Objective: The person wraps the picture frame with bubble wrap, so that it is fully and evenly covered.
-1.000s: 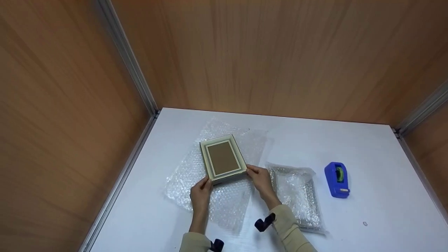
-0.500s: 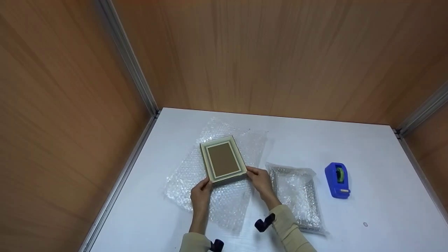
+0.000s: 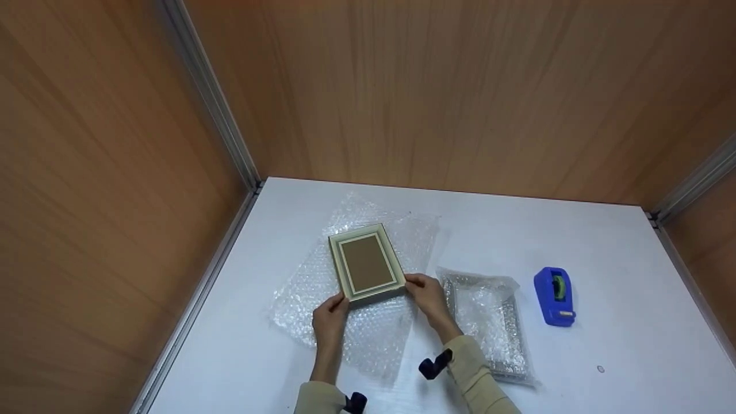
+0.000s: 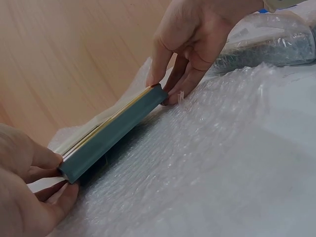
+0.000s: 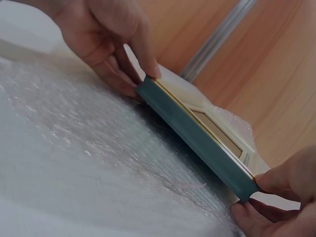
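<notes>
A picture frame point(image 3: 367, 262) with a cream border, brown centre and teal side edge is held over a sheet of bubble wrap point(image 3: 374, 339). At its near left corner my left hand point(image 3: 330, 322) pinches it between thumb and fingers. My right hand point(image 3: 428, 296) pinches the near right corner the same way. In the left wrist view the teal edge of the picture frame point(image 4: 113, 133) is raised off the bubble wrap, with a dark gap below it. The right wrist view shows the same raised edge of the picture frame point(image 5: 197, 138); its underside is hidden.
Right of the hands lies a flat package in bubble wrap point(image 3: 489, 322), beside the right forearm. Farther right stands a blue tape dispenser point(image 3: 555, 296) with green tape. A tiny clear bit point(image 3: 600, 368) lies on the white table point(image 3: 230, 356). Wooden panels point(image 3: 437, 98) enclose the table.
The picture frame has shifted very slightly toward the person. Both hands keep their hold on its near corners, and the other things stay where they were.
</notes>
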